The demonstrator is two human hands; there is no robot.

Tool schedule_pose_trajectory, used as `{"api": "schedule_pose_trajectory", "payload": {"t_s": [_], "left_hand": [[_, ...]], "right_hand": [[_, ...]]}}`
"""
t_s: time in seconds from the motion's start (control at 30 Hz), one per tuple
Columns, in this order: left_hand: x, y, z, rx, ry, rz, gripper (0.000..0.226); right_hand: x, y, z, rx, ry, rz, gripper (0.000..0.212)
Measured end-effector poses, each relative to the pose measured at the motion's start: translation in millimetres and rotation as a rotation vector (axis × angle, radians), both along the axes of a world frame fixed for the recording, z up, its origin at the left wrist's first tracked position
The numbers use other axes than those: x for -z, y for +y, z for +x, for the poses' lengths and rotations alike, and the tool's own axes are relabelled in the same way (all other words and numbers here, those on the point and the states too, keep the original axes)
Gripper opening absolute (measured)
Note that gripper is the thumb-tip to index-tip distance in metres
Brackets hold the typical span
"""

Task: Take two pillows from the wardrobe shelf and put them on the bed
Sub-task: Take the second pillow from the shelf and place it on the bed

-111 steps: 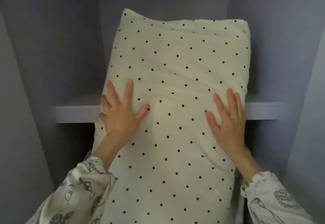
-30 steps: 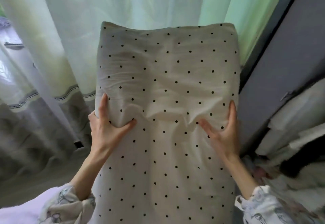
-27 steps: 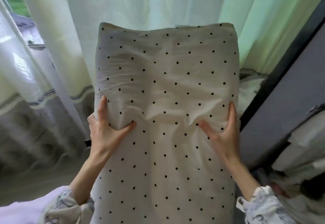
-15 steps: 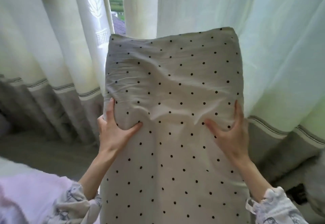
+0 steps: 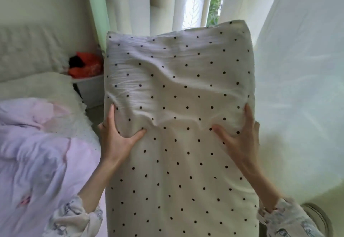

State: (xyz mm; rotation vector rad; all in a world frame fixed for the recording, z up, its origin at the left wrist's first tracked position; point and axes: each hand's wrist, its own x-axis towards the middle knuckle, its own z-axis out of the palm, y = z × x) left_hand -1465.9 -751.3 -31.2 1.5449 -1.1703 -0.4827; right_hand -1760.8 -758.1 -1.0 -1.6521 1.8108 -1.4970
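From the head camera, the cream, black-dotted soft fabric pillow [image 5: 178,125] is held upright in front of the person, clear of any surface. The left hand [image 5: 116,140] grips its left edge, thumb pressed into the front face and fingers wrapped round the side. The right hand [image 5: 240,138] does the same on the right edge, and the cloth puckers between the two thumbs. What has changed is the surroundings, not the hold. A few seconds ago the pillow leaned on the grey wardrobe shelf; half a second ago only the pale sheer curtains [image 5: 297,87] stood behind it. Now the bed, with its rumpled lilac-pink quilt [image 5: 37,153] and a white frilled pillow [image 5: 42,91], has come into view to the left of the left-hand grip. A white bin holding something red-orange [image 5: 87,69] sits beyond, by the wall. I judge the turn towards the bed nearly done and the carry well advanced. Setting this pillow down left of the grip looks next. No other dotted pillow is in view.
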Motion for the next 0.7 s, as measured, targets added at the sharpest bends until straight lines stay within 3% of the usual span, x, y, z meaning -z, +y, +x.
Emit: {"api": "schedule_pose_trajectory", "payload": {"t_s": [0.17, 0.33, 0.7], "left_hand": [[5, -17, 38, -0.246, -0.091, -0.041, 0.111], [14, -54, 78, -0.348, -0.056, -0.095, 0.11], [15, -166, 157, -0.639, 0.03, 0.018, 0.112]], "right_hand": [[13, -77, 48, -0.247, -0.036, 0.021, 0.102], [21, -163, 99, -0.475, 0.015, -0.004, 0.101], [10, -347, 214, -0.743, 0.027, 0.07, 0.103]]}}
